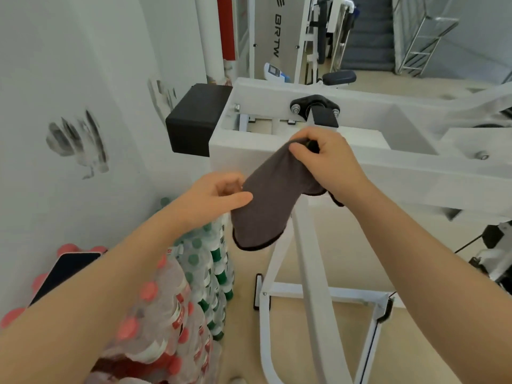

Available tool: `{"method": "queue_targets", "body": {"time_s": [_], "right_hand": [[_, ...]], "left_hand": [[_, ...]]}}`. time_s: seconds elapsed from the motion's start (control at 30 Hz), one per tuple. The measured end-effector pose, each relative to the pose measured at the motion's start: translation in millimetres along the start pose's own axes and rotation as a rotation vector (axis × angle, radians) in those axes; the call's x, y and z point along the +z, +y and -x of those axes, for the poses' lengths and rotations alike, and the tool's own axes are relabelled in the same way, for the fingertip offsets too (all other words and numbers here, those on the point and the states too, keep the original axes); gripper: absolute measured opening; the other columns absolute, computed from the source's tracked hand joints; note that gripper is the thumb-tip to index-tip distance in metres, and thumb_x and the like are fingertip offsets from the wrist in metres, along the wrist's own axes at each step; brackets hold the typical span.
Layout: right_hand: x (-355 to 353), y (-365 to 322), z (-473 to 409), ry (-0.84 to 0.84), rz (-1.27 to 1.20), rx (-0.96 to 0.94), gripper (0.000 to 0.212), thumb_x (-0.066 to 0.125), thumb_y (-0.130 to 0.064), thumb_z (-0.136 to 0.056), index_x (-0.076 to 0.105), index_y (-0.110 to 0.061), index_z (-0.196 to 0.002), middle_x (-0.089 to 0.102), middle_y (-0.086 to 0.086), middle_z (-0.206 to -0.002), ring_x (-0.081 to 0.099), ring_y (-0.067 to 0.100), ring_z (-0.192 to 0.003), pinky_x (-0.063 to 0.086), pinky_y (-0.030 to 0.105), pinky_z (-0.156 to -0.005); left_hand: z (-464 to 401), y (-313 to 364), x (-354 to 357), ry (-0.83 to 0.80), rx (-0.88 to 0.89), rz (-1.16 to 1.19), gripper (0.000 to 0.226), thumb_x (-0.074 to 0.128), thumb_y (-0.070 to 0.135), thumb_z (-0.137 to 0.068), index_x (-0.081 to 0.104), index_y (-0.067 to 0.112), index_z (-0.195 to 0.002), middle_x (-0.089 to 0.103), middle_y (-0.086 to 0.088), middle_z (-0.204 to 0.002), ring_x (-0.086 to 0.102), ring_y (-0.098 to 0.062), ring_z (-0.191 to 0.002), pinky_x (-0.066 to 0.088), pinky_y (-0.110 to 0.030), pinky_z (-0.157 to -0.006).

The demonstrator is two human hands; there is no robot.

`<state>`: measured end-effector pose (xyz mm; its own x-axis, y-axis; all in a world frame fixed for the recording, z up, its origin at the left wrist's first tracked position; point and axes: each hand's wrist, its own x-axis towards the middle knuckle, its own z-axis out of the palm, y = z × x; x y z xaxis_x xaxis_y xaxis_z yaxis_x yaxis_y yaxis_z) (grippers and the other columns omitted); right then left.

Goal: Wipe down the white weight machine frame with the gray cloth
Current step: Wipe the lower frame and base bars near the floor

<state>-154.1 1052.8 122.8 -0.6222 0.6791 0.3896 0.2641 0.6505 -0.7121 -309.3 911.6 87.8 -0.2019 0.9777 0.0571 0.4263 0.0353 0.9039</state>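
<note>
Head view is showing both bare hands out in front w/ the gray cloth (266,200) stretched between them, held in the air just in front of the white weight machine frame (360,159). Right hand (329,162) is gripping the cloth's upper end: fingers curled tight, thumb and fingers bunching the fabric, so that grip is clamped on the cloth. Left hand (219,195) is pinching the cloth's left edge btwn thumb and curled fingers, also closed on it. Lower end of the cloth is hanging free, dark-trimmed hem drooping over the frame's slanted white post; can't tell whether it's touching the post. Frame's flat top beam is sitting right behind the right hand, w/ a black bracket (315,106) and bolts on it, and a black pad (196,120) sticking out at its left end. Below the left forearm, shrink-wrapped packs of water bottles (194,286) are standing on the floor against the white wall (55,79), some w/ green caps, some w/ pink/red caps. A dark phone (66,270) is lying on top of the pink-capped pack, partly hidden by the forearm. Dark smudge marks are showing on the wall. Farther back, another white machine marked BRTW (277,34) and gray stairs (368,37) are standing well apart from the hands.
</note>
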Motion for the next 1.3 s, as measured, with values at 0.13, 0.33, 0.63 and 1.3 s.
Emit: {"method": "queue_targets", "body": {"time_s": [0.13,0.33,0.63,1.3], "right_hand": [[1,-23,-48,0.082,0.189,-0.158,0.012,0.055,-0.015,-0.087,0.063,-0.019,-0.094,0.06,-0.011,-0.09,0.048,0.0,-0.083,0.033,0.006,-0.073],[55,-27,-83,-0.02,0.812,-0.02,0.057,0.052,-0.035,-0.091,0.032,-0.012,-0.138,0.033,0.014,-0.141,0.032,0.032,-0.126,0.024,0.04,-0.104],[87,-18,-60,-0.147,0.874,-0.248,0.053,0.021,-0.051,-0.095,0.048,-0.011,-0.119,0.059,0.008,-0.113,0.055,0.026,-0.1,0.033,0.036,-0.077],[83,-15,-57,-0.281,0.928,-0.314,0.088,0.071,-0.05,-0.07,0.03,-0.012,-0.138,0.045,0.005,-0.135,0.043,0.025,-0.122,0.029,0.035,-0.098]], "left_hand": [[-22,7,-25,0.1,0.064,-0.252,0.014,0.062,0.02,-0.085,0.062,0.008,-0.078,0.066,-0.005,-0.068,0.06,-0.017,-0.065,0.05,-0.032,-0.068],[-50,1,-38,0.435,0.399,-0.9,0.025,0.075,0.022,-0.073,0.062,0.0,-0.072,0.056,-0.014,-0.089,0.051,-0.033,-0.085,0.037,-0.039,-0.071],[-81,-16,-76,0.069,0.342,-0.776,0.073,0.074,0.047,-0.064,0.05,0.014,-0.124,0.054,0.002,-0.116,0.047,-0.015,-0.111,0.029,-0.022,-0.096],[-78,-26,-90,-0.084,0.312,-0.631,0.082,0.074,0.02,-0.074,0.029,0.016,-0.142,0.039,0.003,-0.139,0.037,-0.011,-0.126,0.028,-0.021,-0.103]]}}
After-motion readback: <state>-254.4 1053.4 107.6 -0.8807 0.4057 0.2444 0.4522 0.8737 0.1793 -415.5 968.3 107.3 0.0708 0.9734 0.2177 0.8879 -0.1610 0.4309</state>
